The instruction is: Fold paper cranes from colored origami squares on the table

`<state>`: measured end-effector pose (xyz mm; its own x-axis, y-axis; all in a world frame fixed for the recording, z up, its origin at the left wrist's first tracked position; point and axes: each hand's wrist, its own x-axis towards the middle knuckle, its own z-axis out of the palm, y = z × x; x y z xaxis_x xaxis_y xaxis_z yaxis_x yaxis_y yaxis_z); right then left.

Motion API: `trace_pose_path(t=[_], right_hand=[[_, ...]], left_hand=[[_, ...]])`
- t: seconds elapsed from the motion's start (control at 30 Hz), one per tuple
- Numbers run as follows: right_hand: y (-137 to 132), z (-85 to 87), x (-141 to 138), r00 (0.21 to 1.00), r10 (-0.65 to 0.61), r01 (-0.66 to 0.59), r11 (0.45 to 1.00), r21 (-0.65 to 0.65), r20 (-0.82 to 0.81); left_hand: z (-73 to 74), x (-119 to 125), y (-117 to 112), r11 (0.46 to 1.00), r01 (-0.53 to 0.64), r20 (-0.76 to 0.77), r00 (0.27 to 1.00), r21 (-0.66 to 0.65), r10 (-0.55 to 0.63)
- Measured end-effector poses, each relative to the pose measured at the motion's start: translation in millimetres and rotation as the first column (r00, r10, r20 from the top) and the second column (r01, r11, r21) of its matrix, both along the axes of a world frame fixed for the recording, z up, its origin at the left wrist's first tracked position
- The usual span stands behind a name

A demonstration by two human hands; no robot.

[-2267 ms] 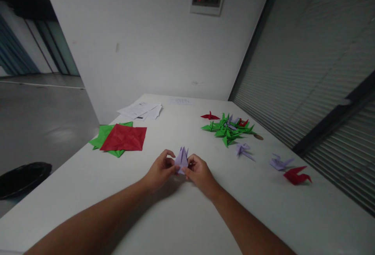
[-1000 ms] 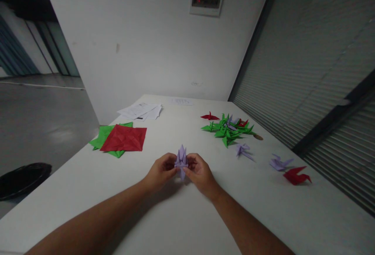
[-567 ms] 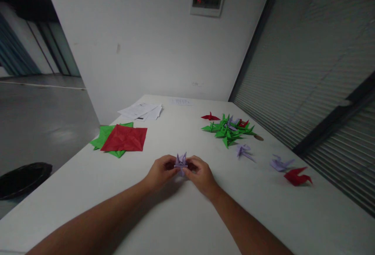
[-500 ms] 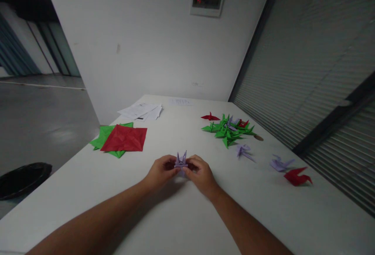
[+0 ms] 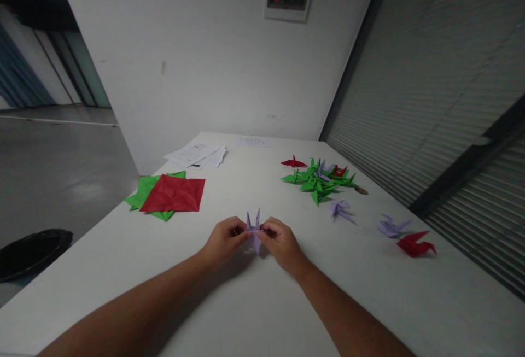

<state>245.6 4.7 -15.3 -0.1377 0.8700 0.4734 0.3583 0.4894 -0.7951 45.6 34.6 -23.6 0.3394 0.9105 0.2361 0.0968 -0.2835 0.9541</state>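
Observation:
A small lilac folded paper piece [image 5: 254, 231] with two upright points sits between my hands, low over the white table [image 5: 254, 302]. My left hand [image 5: 223, 241] pinches its left side with fingers curled. My right hand [image 5: 281, 243] pinches its right side the same way. Both hands rest on or just above the tabletop near the middle.
A red square sheet [image 5: 174, 194] lies on green sheets [image 5: 141, 195] at the left. White papers [image 5: 197, 156] lie at the back. A pile of green, red and lilac cranes [image 5: 320, 179] sits back right, with lilac cranes [image 5: 340, 209] [image 5: 391, 228] and a red crane [image 5: 415, 244] nearer. A black bin [image 5: 30, 250] stands on the floor.
The lilac piece was taller and wider at first. It has been pressed narrower and lower between my fingers, and now two thin points stick up. My hands stayed in place.

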Motion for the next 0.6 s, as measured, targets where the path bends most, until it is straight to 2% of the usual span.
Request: trace_pose_path(t=[0.2, 0.37, 0.5, 0.6], right_hand=[[0, 1.8, -2, 1.0, -0.013, 0.013, 0.999, -0.045, 0.0], [3, -5.1, -2, 0.995, -0.009, 0.004, 0.999, -0.054, -0.098], [6, -10.9, -2, 0.984, -0.005, -0.007, 0.998, -0.069, -0.178], [7, -12.1, -1, 0.983, -0.01, -0.003, 0.998, -0.07, -0.184]], left_hand=[[-7.3, 0, 5, 0.997, 0.057, 0.057, 0.997, -0.058, -0.054], [-2.3, 3, 3, 0.994, 0.059, 0.123, 0.991, -0.088, -0.048], [5.1, 7, -4, 0.974, 0.07, 0.295, 0.956, -0.217, -0.003], [9.8, 8, -8, 0.932, 0.101, 0.356, 0.934, -0.348, 0.032]])
